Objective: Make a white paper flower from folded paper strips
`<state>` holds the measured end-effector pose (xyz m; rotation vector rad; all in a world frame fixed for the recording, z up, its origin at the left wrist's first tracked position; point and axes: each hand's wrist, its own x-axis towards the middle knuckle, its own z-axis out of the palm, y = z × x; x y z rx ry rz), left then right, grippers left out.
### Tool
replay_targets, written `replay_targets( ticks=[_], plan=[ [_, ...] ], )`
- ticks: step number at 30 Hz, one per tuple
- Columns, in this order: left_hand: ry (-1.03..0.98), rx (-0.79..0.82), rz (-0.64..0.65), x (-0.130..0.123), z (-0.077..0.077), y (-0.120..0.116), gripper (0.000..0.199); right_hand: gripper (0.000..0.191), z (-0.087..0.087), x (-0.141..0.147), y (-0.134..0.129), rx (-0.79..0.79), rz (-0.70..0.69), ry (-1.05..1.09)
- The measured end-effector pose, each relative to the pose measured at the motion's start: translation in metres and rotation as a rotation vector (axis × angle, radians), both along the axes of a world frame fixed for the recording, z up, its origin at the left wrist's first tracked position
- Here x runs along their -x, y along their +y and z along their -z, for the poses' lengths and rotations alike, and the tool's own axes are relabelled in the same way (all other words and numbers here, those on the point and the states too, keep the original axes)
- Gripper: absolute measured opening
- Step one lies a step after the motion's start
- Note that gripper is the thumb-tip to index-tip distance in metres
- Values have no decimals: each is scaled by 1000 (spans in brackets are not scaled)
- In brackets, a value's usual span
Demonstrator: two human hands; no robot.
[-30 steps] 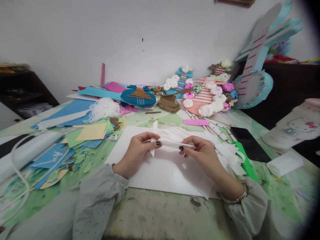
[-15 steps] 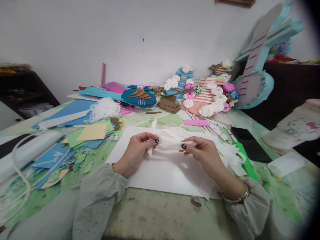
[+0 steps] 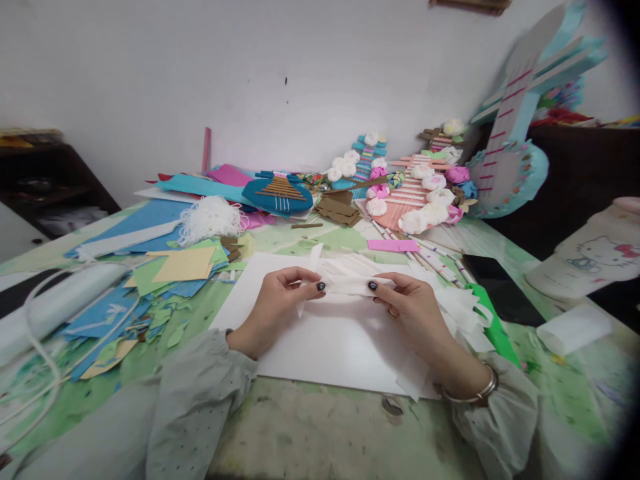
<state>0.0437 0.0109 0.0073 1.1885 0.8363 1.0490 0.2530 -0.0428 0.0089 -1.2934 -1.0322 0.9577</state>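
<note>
Crosswise, holding a creased white paper strip (image 3: pixel 350 285) between left hand (image 3: pixel 280 295) and right hand (image 3: pixel 413 308), clamped near each end by thumb and fingers.

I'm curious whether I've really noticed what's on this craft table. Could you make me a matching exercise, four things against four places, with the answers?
Things:
1. Black phone
2. Tangled white string
3. Thin white paper
4. Bracelet

Places:
A. Pinched between the left hand and right hand
B. Around the right wrist
C. Between the bright green piece and the cup
D. Left of the dark blue instrument-shaped craft

Right pairs: 1-C, 2-D, 3-A, 4-B
</note>
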Motion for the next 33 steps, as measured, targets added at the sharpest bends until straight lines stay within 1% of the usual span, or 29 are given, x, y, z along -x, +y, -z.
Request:
replay_targets(
  ticks=[2,5,10,15,17,20,26,29,33],
  plan=[
    [49,-21,-20,-1,2,1,23,29,1,0,0,-4,1,-43],
    [67,-24,-38,-2,4,2,23,31,1,-1,0,-6,-4,-83],
    [76,-48,-43,-3,3,2,19,34,-3,-1,-1,5,-3,-70],
    [134,-61,-88,-3,1,2,17,41,-6,0,-1,-7,3,-64],
    [140,-71,-90,-2,1,2,17,39,-6,0,-1,-6,2,-57],
    [135,-90,-89,-1,2,3,16,30,-6,-2,-1,3,-13,-43],
    [100,-95,-65,0,4,3,20,28,-11,1,-2,-3,-70,-27],
    [78,-88,-67,0,4,3,21,21,-12,2,-3,-32,-69,-23],
    [103,-113,-49,0,2,4,22,20,-11,2,-2,-57,-58,-44]
  ],
)
